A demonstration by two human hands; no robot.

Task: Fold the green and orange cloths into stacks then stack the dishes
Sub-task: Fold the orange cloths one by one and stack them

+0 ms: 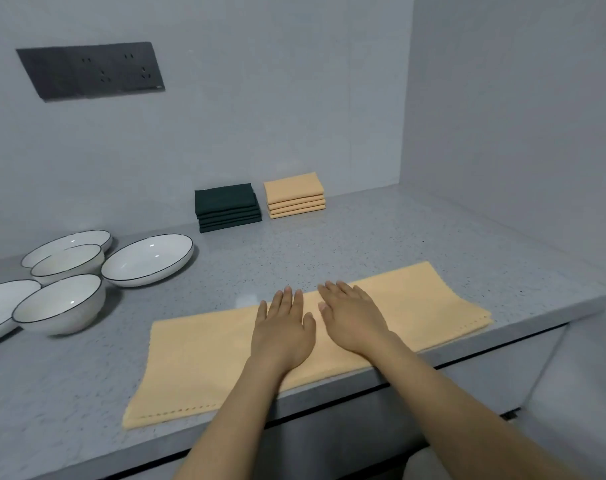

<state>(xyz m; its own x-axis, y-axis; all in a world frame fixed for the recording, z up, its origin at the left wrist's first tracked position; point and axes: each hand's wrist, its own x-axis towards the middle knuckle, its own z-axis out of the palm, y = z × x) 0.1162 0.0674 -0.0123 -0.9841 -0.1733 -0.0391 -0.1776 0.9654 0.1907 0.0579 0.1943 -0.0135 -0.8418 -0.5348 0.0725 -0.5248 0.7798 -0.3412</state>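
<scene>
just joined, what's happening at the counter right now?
A person is folding cloths. Both the left hand and right hand lie flat, pressing on a long orange cloth spread along the counter's front edge. At the back sit a finished green stack and an orange stack, side by side. The white dishes on the left are not stacked yet.

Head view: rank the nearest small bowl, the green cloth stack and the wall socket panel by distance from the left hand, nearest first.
From the left hand:
1. Nearest small bowl, on the counter to its left.
2. Green cloth stack, by the back wall.
3. Wall socket panel, high on the wall.
</scene>
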